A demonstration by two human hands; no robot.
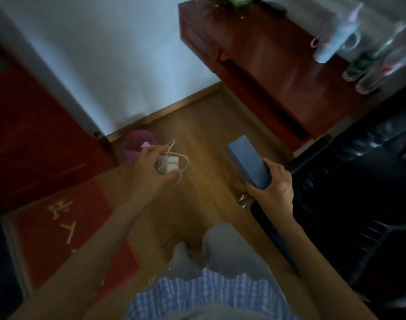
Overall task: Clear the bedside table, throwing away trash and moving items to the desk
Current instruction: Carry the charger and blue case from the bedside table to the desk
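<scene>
Looking down over a wooden floor (204,125), both hands out in front and full. Left hand (151,167) closed around a white charger block (168,163), its white cable (181,158) looped loosely above and beside the fingers. Right hand (272,184) wrapped around the near end of a flat blue box (249,161); long axis running away from the body and slightly leftward, far end raised and pointing toward the wall (105,54), broad face turned up. Both things held in the air above the floor, well apart from each other.

Just beyond the left hand, a small purple bin (137,144) on the floor against the skirting, something pale inside. At upper right, a dark red wooden counter (266,65) bearing blurred clear bottles (377,65) and a pale object with a loop handle (333,40). Black leather seat (359,169) along the right edge, close beside the right hand. Red mat (65,227) with pale characters at lower left, dark red door (35,135) above it. Blue checked garment (209,294) and grey trouser legs (218,241) at the bottom.
</scene>
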